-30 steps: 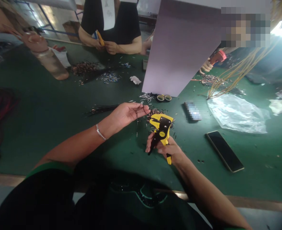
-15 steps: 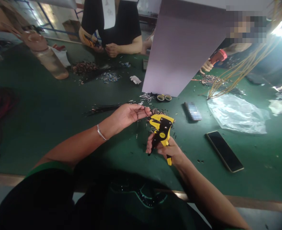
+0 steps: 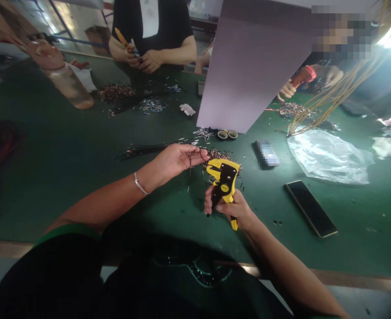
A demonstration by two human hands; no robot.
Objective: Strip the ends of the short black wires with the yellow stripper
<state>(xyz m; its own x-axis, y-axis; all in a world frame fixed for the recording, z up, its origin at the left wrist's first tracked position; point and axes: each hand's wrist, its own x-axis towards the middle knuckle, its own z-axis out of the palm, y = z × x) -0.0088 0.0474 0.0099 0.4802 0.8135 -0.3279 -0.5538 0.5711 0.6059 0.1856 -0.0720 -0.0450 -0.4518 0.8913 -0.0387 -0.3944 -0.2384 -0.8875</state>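
Our left hand point(image 3: 182, 158), fingers pinching thin black wire point(image 3: 191, 160), beside yellow-black wire stripper point(image 3: 226, 180) gripped in our right hand point(image 3: 230, 206), above green table point(image 3: 168, 221), near scrap pile point(image 3: 219, 154).

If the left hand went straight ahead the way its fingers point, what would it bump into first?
The left hand would probably reach the pile of small scraps just past its fingertips, perhaps brushing the yellow-and-black tool in the right hand; height above the table is unclear.
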